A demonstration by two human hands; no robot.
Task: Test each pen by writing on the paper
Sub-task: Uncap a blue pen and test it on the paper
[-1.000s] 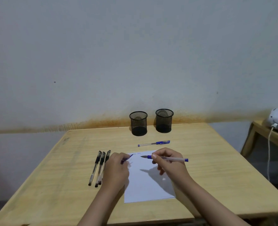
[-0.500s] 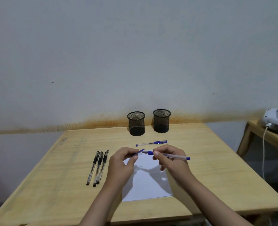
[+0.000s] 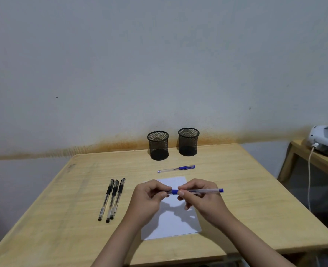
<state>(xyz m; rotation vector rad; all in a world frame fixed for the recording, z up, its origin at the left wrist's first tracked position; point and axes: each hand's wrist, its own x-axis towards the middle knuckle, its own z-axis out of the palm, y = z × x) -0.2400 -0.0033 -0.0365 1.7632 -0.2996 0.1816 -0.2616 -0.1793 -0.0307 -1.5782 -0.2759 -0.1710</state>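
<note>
A white paper point(image 3: 175, 225) lies on the wooden table point(image 3: 246, 199) in front of me. Above it my right hand point(image 3: 199, 197) grips a clear blue pen point(image 3: 203, 191) by its barrel, held level. My left hand point(image 3: 149, 197) pinches the blue cap point(image 3: 174, 192) at the pen's tip end, where the two meet. Another capped blue pen point(image 3: 176, 168) lies beyond the paper. Three black pens point(image 3: 112, 199) lie side by side left of the paper.
Two black mesh pen cups point(image 3: 158, 145) point(image 3: 188, 142) stand at the table's far edge by the wall. A side table point(image 3: 317, 160) to the right carries a white device point(image 3: 325, 138) with a cable hanging down.
Both hands rose off the paper and came together. The cap in my left hand has moved onto the tip end of the pen in my right hand.
</note>
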